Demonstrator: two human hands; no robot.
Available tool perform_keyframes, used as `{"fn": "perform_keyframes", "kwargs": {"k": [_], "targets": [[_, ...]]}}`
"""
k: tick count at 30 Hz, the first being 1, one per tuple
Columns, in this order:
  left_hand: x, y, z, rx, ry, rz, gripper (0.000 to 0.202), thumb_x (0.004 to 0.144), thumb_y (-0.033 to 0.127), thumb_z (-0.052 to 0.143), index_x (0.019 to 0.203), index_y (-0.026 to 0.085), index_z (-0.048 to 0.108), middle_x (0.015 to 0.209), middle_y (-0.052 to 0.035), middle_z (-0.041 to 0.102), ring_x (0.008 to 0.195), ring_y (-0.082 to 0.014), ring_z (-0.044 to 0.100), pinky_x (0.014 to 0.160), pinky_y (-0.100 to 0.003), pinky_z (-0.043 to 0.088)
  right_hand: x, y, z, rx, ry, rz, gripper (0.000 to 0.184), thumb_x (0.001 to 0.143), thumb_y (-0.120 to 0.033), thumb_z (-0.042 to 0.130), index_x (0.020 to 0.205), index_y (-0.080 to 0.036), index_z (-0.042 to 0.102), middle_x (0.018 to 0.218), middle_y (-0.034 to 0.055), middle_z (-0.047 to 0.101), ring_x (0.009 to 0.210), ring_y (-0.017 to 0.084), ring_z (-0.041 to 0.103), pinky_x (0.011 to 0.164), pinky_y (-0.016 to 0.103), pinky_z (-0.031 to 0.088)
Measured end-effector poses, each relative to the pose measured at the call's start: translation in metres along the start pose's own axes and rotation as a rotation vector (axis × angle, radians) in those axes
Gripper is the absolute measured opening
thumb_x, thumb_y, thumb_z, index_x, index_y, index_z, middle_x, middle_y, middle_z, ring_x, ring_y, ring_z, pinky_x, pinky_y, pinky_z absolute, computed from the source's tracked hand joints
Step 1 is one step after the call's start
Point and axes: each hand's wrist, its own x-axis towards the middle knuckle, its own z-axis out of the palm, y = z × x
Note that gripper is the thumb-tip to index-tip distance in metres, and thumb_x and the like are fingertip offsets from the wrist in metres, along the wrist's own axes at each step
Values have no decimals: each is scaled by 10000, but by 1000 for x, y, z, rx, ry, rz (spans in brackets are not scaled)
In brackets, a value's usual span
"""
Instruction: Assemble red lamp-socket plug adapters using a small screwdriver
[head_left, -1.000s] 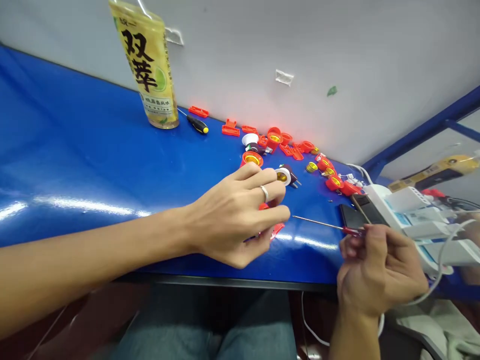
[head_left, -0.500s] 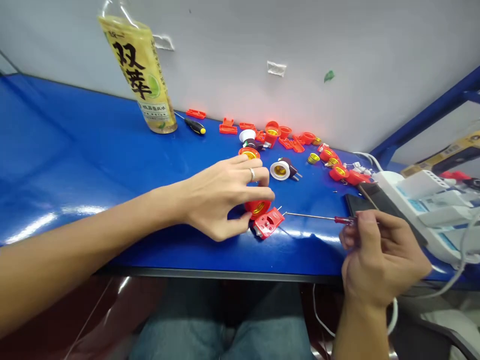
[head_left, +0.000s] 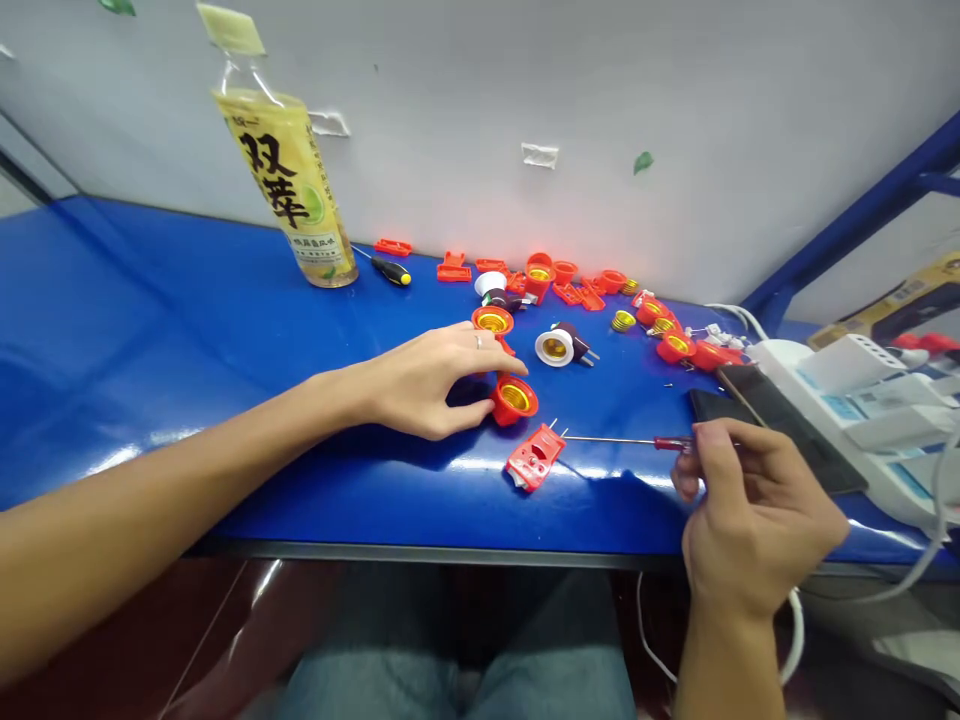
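Red lamp holder [head_left: 515, 402] just let go — left hand [head_left: 424, 385] loosely open beside it, empty; right hand [head_left: 750, 510] pinching red-handled precision screwdriver [head_left: 630, 441].

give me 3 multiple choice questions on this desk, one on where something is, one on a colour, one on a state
1. Where does the bottle stand?
a) on the floor
b) at the back of the blue table, by the wall
c) in a drawer

2. What colour is the handle of the screwdriver in the right hand?
a) green
b) white
c) red

3. What state is the red plug in?
a) lying on the table
b) plugged into a socket
c) gripped in a hand

Answers:
1. b, its base sits on the blue surface near the wall.
2. c, the handle showing at the fingers is red.
3. a, it rests on the blue surface, apart from the left hand.
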Motion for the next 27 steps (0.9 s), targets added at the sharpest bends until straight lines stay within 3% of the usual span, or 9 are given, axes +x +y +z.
{"fn": "perform_keyframes", "kwargs": {"k": [4, 8, 14, 21, 27], "targets": [[-2, 0, 0, 109, 122, 88, 483, 792, 171, 548, 1270, 202, 606, 1195, -98, 699, 1078, -258, 649, 942, -408, 479, 0, 1, -2, 17, -11, 15, 191, 787, -328, 793, 807, -153, 718, 553, -32, 592, 425, 112, 528, 387, 243, 409], [0, 18, 0, 213, 261, 208, 332, 812, 172, 561, 1132, 212, 637, 1072, -89, 722, 955, -252, 665, 832, -426, 480, 0, 2, -1, 6, -15, 28, 206, 797, -348, 786, 814, -154, 719, 551, -34, 590, 426, 107, 532, 395, 238, 416], [4, 51, 13, 208, 178, 374, 125, 910, 150, 574, 980, 182, 672, 863, -51, 716, 802, -190, 636, 759, -362, 474, 0, -1, 2, -9, 12, -1, 222, 800, -360, 782, 801, -149, 713, 550, -28, 591, 422, 113, 532, 384, 241, 409], [3, 46, 20, 117, 140, 257, 157, 967, 169, 523, 983, 182, 679, 889, -56, 711, 836, -183, 626, 808, -366, 437, 1, 1, 0, 1, 20, -6, 162, 781, -301, 796, 793, -157, 725, 554, -29, 593, 418, 112, 527, 374, 244, 402], [4, 47, 20, 158, 142, 246, 238, 1012, 151, 481, 889, 182, 682, 815, -31, 686, 789, -164, 604, 805, -363, 393, 0, 3, -2, -8, 38, 0, 169, 758, -296, 813, 809, -155, 736, 551, -29, 596, 417, 115, 530, 374, 247, 402]]}}
